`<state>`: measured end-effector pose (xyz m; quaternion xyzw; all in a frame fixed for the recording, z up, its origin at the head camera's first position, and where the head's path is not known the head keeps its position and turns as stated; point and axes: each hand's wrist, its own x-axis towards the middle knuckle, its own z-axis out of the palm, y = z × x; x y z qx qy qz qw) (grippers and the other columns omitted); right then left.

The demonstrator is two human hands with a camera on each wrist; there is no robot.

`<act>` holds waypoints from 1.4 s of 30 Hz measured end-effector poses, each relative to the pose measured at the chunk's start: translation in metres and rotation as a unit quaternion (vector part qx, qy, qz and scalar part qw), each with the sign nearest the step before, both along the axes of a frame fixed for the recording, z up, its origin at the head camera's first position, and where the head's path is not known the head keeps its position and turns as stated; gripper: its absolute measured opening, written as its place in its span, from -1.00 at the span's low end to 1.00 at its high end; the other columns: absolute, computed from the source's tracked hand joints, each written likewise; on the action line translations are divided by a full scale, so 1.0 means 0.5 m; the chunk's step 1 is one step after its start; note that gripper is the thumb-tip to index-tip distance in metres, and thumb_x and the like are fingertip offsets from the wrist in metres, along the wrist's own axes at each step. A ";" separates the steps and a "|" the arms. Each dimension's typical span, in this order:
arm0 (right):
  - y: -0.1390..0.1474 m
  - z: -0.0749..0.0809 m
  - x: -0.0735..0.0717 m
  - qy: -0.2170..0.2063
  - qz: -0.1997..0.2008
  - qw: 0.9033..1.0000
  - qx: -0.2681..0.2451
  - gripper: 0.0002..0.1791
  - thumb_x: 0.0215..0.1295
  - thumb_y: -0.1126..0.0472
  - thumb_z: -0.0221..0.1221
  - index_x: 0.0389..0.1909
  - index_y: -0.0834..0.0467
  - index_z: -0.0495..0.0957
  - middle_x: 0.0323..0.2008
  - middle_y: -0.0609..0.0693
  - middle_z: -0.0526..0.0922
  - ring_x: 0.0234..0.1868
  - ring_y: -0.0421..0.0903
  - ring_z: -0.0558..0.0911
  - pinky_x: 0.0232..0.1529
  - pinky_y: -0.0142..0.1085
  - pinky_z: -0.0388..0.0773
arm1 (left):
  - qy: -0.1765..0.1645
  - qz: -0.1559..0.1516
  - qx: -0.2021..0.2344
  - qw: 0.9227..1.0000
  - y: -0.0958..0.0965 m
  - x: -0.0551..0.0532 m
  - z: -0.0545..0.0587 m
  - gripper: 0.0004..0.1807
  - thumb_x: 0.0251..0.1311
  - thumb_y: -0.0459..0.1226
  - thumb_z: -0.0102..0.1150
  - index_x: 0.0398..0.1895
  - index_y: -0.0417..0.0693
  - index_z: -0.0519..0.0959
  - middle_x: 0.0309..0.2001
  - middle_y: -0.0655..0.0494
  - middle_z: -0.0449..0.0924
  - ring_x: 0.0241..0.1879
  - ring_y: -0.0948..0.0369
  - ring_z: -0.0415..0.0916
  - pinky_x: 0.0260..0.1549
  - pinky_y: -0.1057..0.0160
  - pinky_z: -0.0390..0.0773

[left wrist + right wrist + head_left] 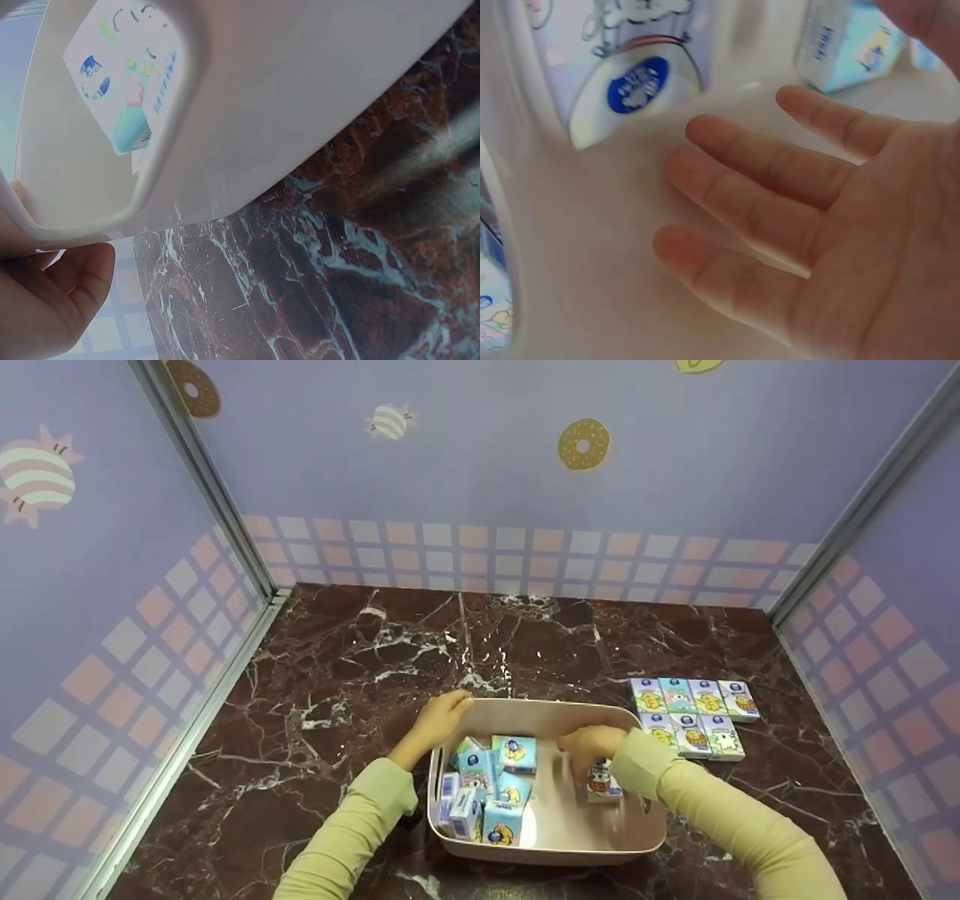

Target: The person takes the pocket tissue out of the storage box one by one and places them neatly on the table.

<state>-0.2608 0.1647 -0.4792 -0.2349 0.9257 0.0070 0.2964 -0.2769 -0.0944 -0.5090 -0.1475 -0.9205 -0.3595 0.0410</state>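
Observation:
A beige plastic bin (551, 857) stands on the marble surface. At its back left corner my left hand (441, 720) grips the rim, with curled fingers (88, 274) at the edge in the left wrist view. My right hand (596, 744) reaches inside the right end of the bin, its fingers (735, 274) spread and fairly straight, with nothing in the palm. Close to those fingertips is a small cartoon-printed tissue pack (604, 790), partly covered by the hand in the head view. Several more tissue packs (501, 821) lie jumbled in the bin's left half.
Right of the bin, several tissue packs (691, 697) lie side by side in two rows on the marble surface (360, 660). Purple printed wall panels (480, 457) enclose the back and both sides, with a metal strip (187, 750) along the left edge.

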 end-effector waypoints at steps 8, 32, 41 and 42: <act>0.038 -0.015 0.019 0.029 0.123 0.967 -0.220 -0.77 -0.35 0.41 0.16 -0.65 0.07 0.36 -0.64 -0.13 0.37 -0.58 -0.21 0.34 -0.53 -0.43 0.32 | 0.008 -0.004 0.002 1.000 -0.001 0.000 0.000 -0.77 0.23 -0.20 -0.10 -0.30 -0.12 0.52 -0.49 0.00 0.54 -0.46 0.10 0.43 -0.38 0.11 0.42; 0.012 -0.041 0.020 -0.266 -0.037 0.963 -0.032 -0.66 -0.26 0.39 0.19 -0.31 0.15 0.51 -0.49 -0.12 0.51 -0.53 -0.13 0.47 -0.40 -0.15 0.49 | -0.001 0.005 0.004 1.000 0.000 0.001 -0.001 -0.79 0.23 -0.21 -0.10 -0.32 -0.10 0.53 -0.44 -0.01 0.58 -0.43 0.09 0.46 -0.36 0.11 0.42; -0.003 -0.049 0.005 -0.277 0.019 0.960 0.017 -0.81 -0.16 0.35 0.20 -0.44 0.08 0.53 -0.56 -0.10 0.48 -0.49 -0.16 0.46 -0.39 -0.13 0.49 | -0.009 0.001 0.005 1.000 -0.001 0.000 0.002 -0.75 0.24 -0.21 -0.11 -0.22 -0.14 0.53 -0.35 -0.03 0.60 -0.37 0.08 0.48 -0.28 0.07 0.43; -0.003 -0.047 0.004 -0.276 0.016 0.961 0.011 -0.80 -0.16 0.35 0.20 -0.43 0.07 0.54 -0.56 -0.10 0.48 -0.48 -0.17 0.47 -0.40 -0.14 0.49 | -0.008 0.001 0.005 1.000 -0.001 0.000 0.001 -0.75 0.24 -0.21 -0.11 -0.21 -0.14 0.53 -0.35 -0.03 0.60 -0.36 0.08 0.49 -0.27 0.06 0.43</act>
